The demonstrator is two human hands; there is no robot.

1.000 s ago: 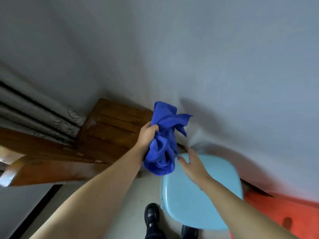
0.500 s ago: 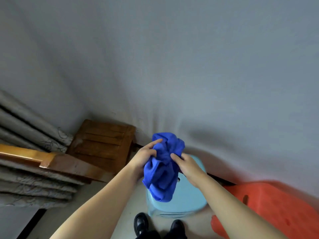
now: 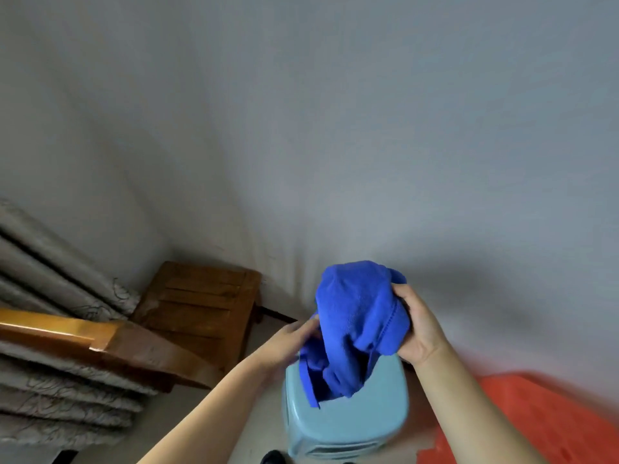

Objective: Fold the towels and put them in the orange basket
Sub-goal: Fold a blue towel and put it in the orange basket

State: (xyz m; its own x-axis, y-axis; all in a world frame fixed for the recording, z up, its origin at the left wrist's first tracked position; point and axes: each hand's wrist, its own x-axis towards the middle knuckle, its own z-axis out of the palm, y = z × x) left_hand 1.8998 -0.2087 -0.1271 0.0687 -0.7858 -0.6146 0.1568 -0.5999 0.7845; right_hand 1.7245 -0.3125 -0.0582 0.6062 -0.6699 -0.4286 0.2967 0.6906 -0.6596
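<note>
Kid: Both hands now grip the blue towel [image 3: 360,316], and it has swung over to the right. Before, only the left hand held it

Mum: Yes. The right hand [image 3: 420,324] squeezes the top bunch, and the left hand [image 3: 289,341] pinches a low flap. It hangs between them, above the pale blue plastic stool [image 3: 345,420]

Kid: Is it heavy?

Mum: No, I think it's light, soft and floppy. Find two corners. The orange basket [image 3: 536,420] looks smooth, just right of the right arm

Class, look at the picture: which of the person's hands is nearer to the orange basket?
Right. The right hand grips the blue towel just up and left of the orange basket. The left hand holds the towel's far side, farther away.
</note>
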